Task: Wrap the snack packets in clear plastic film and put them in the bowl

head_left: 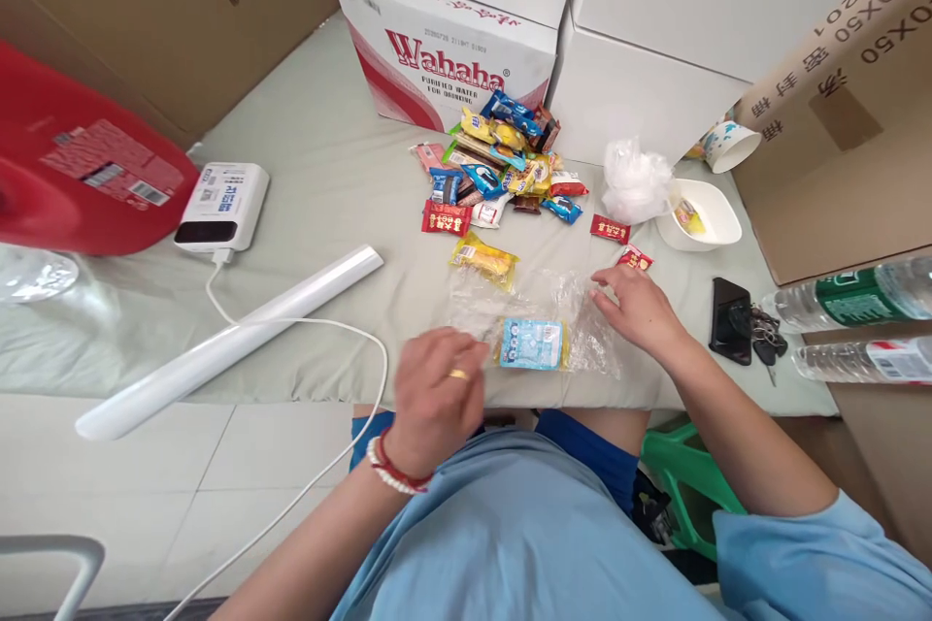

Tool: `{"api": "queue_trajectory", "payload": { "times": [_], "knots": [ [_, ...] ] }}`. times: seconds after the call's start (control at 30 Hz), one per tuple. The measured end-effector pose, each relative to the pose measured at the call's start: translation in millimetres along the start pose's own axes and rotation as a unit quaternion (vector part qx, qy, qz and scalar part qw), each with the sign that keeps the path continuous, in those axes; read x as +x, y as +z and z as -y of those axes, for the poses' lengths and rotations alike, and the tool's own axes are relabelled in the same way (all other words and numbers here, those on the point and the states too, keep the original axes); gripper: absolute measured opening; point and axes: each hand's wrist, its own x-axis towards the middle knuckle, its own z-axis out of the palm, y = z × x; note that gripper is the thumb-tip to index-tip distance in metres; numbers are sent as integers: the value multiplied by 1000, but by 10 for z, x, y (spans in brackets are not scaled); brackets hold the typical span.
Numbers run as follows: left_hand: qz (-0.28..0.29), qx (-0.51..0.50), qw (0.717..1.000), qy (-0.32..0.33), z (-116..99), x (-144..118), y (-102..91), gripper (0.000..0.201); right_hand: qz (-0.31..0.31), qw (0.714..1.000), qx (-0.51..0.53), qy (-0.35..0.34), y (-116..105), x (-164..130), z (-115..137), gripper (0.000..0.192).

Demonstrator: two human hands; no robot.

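Observation:
A clear plastic bag (593,340) lies flat near the table's front edge. On or inside it, I cannot tell which, rests a light-blue and yellow snack packet (532,343). My left hand (441,388) hovers at the bag's left side, fingers curled and smeared by motion; whether it grips anything is unclear. At the bag's upper right corner is my right hand (635,306), thumb and fingers apart, with nothing visible between them. Just above the bag is a yellow snack packet (484,260). Beyond my right fingers lie two red packets, one (610,229) whole in view, the other (635,258) partly covered.
A pile of wrapped snacks (502,165) sits before the Wahaba carton (444,49). To the right are a knotted white bag (636,182), a white bowl (703,231), a phone (729,320) and bottles (859,299). A white tube (240,340) and cable (346,325) lie left.

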Motion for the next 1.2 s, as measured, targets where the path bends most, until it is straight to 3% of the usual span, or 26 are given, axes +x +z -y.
{"api": "queue_trajectory", "payload": {
  "times": [0.1,0.23,0.3,0.47,0.57,0.7,0.8,0.93,1.1,1.2],
  "knots": [
    [153,-4,988,5,-162,113,236,36,30,998,5,-51,-4,300,136,42],
    [250,43,967,-37,-186,275,533,35,109,990,21,-84,126,625,361,64],
    [269,62,960,-36,-173,315,596,31,151,985,54,-60,174,724,419,64],
    [265,117,956,-44,-193,323,603,26,236,949,202,-58,101,836,416,18],
    [268,144,952,-41,-219,318,596,26,207,949,223,-82,-32,736,436,20],
    [279,124,951,-43,-237,268,614,30,122,972,140,-145,-83,289,554,25],
    [261,106,954,-102,-238,179,653,27,88,973,78,-200,90,-150,655,41],
    [186,15,953,-237,-183,30,688,21,73,967,12,-244,399,-537,720,56],
    [105,-190,922,-321,72,-87,558,14,103,954,-31,-280,471,-618,705,76],
    [-33,-184,902,-388,329,-19,457,16,131,951,-37,-278,396,-588,723,82]
  ]
}}
